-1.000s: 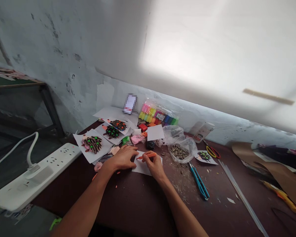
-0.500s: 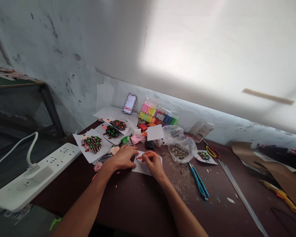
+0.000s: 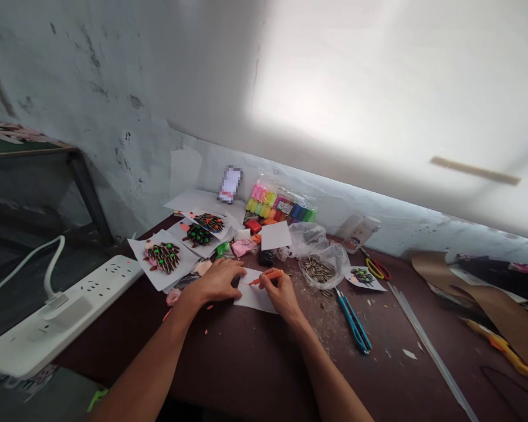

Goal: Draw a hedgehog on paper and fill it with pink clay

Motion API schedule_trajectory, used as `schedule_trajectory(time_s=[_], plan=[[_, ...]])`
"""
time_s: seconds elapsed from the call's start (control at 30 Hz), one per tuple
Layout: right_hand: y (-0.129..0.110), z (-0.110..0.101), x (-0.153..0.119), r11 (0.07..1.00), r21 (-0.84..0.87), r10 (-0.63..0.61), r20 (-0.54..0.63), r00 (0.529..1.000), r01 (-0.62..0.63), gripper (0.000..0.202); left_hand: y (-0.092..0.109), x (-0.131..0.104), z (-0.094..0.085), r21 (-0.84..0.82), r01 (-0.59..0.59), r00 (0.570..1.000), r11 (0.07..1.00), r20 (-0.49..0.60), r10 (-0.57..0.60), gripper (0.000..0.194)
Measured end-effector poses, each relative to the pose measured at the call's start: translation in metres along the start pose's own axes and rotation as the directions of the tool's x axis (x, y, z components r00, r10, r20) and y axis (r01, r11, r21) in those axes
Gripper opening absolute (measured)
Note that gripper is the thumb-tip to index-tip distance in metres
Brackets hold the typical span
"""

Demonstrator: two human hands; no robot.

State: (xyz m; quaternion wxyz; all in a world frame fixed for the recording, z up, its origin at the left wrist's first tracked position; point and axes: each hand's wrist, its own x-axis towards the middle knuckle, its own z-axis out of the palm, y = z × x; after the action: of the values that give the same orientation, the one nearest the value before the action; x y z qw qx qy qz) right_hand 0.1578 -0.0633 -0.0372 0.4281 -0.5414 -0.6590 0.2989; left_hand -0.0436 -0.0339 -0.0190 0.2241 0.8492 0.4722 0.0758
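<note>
And here we are with the orange marker (image 3: 273, 275), low and tilted over a white card (image 3: 256, 299) on the dark counter (image 3: 246, 369), its tip right down by a thin orange line near the card's upper left! The right hand (image 3: 282, 293) has its fingers closed snugly around the barrel, a proper writing grip. Over to the left hand (image 3: 220, 280): fingers loosely bent and slightly apart, clasping nothing, thumb and fingertips down at the card's left side. Just beyond, a second white card (image 3: 276, 235) sits tipped against a black lump (image 3: 266, 257), with a pink packet (image 3: 243, 247) and a green packet (image 3: 223, 250) close by. Swing left, and there's a sheet (image 3: 187, 268) carrying a spiky dark figure (image 3: 163, 257) dotted in green, two more such sheets behind it! To the right, a clear plastic bag (image 3: 341, 265) lies open around striped seeds (image 3: 315, 270), a teal-handled tool (image 3: 354, 323) stretched out in front, scissors (image 3: 381, 270) with yellow and red handles beyond. At the back, a multicoloured clay pack (image 3: 281, 203) leans by the wall, a phone with a blurred screen (image 3: 229, 185) stands beside it, and far left runs a white power strip (image 3: 99, 294), plug in place
</note>
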Motion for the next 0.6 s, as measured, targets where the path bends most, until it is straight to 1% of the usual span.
schedule_trajectory(time_s=[0.23, 0.43, 0.6], plan=[[0.0021, -0.0033, 0.0003, 0.999, 0.008, 0.054, -0.019, 0.998, -0.053, 0.026, -0.0004, -0.0002, -0.0005, 0.010, -0.005, 1.000, 1.000, -0.006, 0.005, 0.052], [0.0055, -0.0056, 0.0009, 0.999, 0.008, 0.051, -0.046, 0.998, -0.051, 0.026, 0.0031, -0.0021, -0.0043, 0.009, 0.000, 1.000, 1.000, 0.009, 0.000, 0.053], [0.0059, -0.0054, 0.0008, 0.996, 0.041, 0.077, -0.029, 0.997, -0.076, 0.028, 0.0027, -0.0018, -0.0043, 0.005, -0.012, 1.000, 1.000, 0.010, 0.012, 0.055]])
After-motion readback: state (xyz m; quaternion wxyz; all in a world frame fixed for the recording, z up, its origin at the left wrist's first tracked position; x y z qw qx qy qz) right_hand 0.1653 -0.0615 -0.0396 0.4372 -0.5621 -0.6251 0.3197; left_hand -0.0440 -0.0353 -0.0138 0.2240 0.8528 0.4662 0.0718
